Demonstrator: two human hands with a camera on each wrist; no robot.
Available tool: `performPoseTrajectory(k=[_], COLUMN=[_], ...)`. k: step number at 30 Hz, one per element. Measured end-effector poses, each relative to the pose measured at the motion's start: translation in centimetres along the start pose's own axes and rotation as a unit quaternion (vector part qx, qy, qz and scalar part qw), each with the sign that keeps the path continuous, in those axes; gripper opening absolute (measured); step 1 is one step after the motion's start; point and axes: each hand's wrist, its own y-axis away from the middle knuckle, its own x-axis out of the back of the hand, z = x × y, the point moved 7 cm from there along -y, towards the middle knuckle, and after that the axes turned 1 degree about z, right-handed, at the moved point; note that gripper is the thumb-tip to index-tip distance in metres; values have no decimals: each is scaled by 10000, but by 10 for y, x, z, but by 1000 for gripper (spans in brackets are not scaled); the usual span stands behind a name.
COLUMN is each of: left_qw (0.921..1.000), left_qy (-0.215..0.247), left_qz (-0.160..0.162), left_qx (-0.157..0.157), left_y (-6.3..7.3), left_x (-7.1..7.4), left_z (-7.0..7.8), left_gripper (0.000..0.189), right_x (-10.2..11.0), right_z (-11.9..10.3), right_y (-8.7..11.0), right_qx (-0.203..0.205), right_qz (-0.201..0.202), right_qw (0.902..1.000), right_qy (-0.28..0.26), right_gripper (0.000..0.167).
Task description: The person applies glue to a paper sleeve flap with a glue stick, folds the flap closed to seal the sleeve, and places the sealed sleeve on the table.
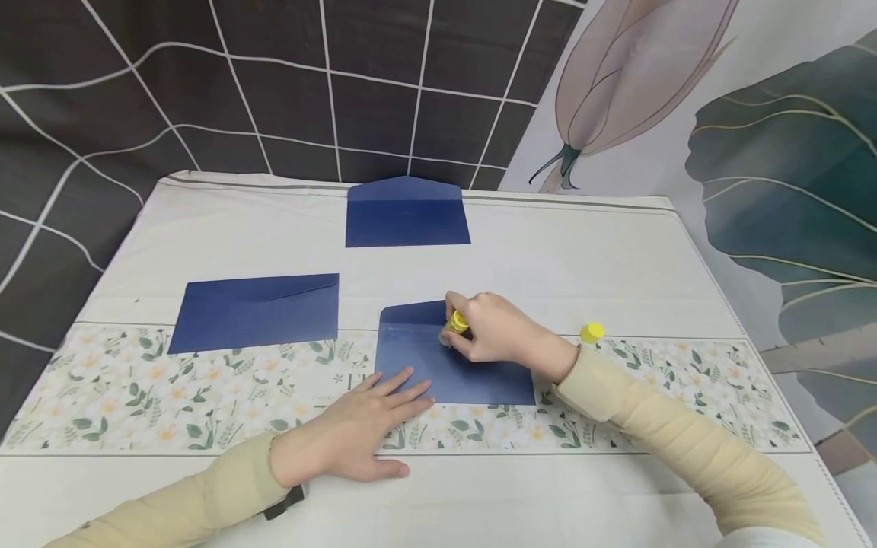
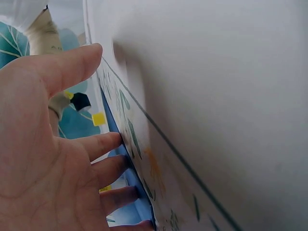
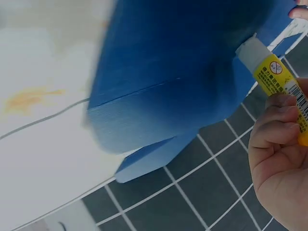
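A blue envelope (image 1: 418,377) lies in front of me with its flap (image 1: 409,313) unfolded away from me. My right hand (image 1: 500,329) grips a yellow glue stick (image 3: 276,72); its white end meets the blue paper near the flap's fold. Spread flat, my left hand (image 1: 363,426) rests at the envelope's lower left corner, fingertips on its edge and thumb out on the tablecloth. In the left wrist view these fingers (image 2: 113,171) are straight. The yellow cap (image 1: 592,332) stands apart, right of the envelope beside my right forearm.
Another blue envelope (image 1: 260,312) lies to the left with its flap folded down. A third envelope (image 1: 407,223), flap raised, lies at the table's far edge. The white tablecloth (image 1: 582,259) has a floral band (image 1: 226,403). Behind hangs a dark grid-patterned cloth (image 1: 288,99).
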Motion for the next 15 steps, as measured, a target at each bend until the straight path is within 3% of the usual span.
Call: performPoseTrajectory(k=[15], left_qw=[9999], left_qy=[-30], left_qz=[117], left_qx=[-47], left_y=[1], left_x=[2], left_z=[2], left_gripper=[79], right_x=[15], right_z=[35], right_y=[50], right_qx=[-698], right_qz=[102], right_qw=[9974], right_qy=[-175], right_gripper=[18])
